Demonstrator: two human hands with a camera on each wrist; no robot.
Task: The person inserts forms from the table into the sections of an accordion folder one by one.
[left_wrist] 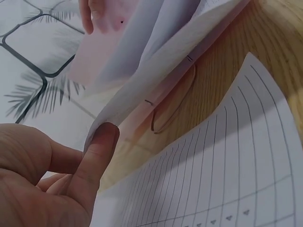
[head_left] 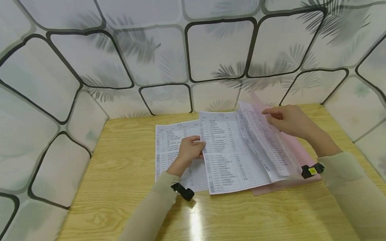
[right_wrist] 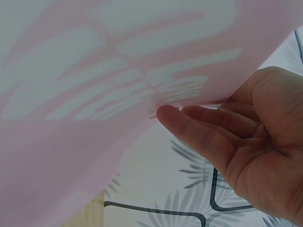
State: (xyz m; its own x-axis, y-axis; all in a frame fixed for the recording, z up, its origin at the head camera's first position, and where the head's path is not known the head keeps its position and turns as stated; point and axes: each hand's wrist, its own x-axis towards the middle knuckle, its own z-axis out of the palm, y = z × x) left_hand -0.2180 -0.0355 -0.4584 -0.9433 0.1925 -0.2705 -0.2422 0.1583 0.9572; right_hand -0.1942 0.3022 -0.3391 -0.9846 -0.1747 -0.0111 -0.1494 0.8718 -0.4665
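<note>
My left hand [head_left: 190, 149] pinches the left edge of a printed sheet [head_left: 223, 151] with rows of a table on it. In the left wrist view the thumb [left_wrist: 102, 146] lies on the paper's edge. Another printed sheet [head_left: 167, 136] lies flat on the table under that hand. My right hand [head_left: 288, 120] pinches the upper edge of a raised pink sheet [right_wrist: 85, 156], thumb against fingers in the right wrist view. Several printed pages [head_left: 261, 135] stand tilted and fanned between the hands, in front of the pink sheet.
The papers rest on a wood-grain table [head_left: 123, 159]. Patterned panels [head_left: 164, 57] with dark outlines and leaf prints rise behind and at both sides. In the left wrist view, a thin loop [left_wrist: 156, 125] shows on the table by the pages. Each wrist wears a black strap [head_left: 183, 191].
</note>
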